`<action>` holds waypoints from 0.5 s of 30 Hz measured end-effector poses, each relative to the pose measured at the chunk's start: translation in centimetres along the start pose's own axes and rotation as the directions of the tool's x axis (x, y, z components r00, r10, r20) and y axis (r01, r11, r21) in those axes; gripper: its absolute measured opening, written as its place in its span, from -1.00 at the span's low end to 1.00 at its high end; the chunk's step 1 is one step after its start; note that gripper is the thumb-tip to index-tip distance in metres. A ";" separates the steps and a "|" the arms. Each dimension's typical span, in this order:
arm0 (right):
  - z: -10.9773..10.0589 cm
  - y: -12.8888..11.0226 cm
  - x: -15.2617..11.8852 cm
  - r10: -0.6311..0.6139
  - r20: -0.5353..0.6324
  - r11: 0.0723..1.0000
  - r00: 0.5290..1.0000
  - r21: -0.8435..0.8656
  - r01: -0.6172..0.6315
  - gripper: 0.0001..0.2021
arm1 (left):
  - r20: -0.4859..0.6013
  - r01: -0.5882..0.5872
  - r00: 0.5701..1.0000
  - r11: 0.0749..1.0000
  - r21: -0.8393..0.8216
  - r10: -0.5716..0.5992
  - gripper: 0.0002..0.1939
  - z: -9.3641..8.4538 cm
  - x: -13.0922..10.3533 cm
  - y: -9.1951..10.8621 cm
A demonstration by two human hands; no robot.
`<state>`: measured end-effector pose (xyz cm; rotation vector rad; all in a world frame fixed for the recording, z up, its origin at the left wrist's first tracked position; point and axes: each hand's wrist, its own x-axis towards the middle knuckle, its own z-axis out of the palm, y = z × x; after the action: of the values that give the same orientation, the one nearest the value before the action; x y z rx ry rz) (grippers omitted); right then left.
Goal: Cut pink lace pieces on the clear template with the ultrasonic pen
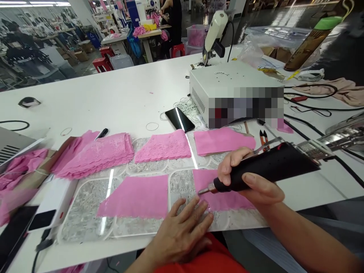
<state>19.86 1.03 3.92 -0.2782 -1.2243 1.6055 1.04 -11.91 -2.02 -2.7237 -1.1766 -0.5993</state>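
My right hand point(256, 182) is wrapped round a black handheld tool point(267, 165) with a narrow metal tip. That tip meets the left edge of a pink fabric piece point(222, 201) at the front right of a clear patterned mat point(91, 206). Just beside the tip, my left hand point(184, 227) lies with its fingers spread, its fingertips at the fabric's edge. Another pink piece point(139, 195) lies flat to the left. Behind are a scalloped lace piece point(165, 146), a plain pink piece point(222, 140) and a stack of pink lace pieces point(99, 155).
A grey metal box point(239, 76) stands at the back right, a phone point(180, 119) beside it. Orange-handled snips point(264, 139) lie near the tool. Black cables point(309, 123) cross the right side. A white device point(51, 204) sits at left. A person point(173, 22) is in the background.
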 end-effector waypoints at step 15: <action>0.0 0.1 -0.1 -0.011 0.033 0.999 0.999 -0.048 0.012 -0.86 | -0.026 -0.013 1.000 1.000 0.027 0.014 -0.62 -0.2 0.4 0.0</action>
<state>19.83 0.95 3.80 -0.2758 -1.2887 1.5780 1.19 -11.66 -1.71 -2.6903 -1.1509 -0.6114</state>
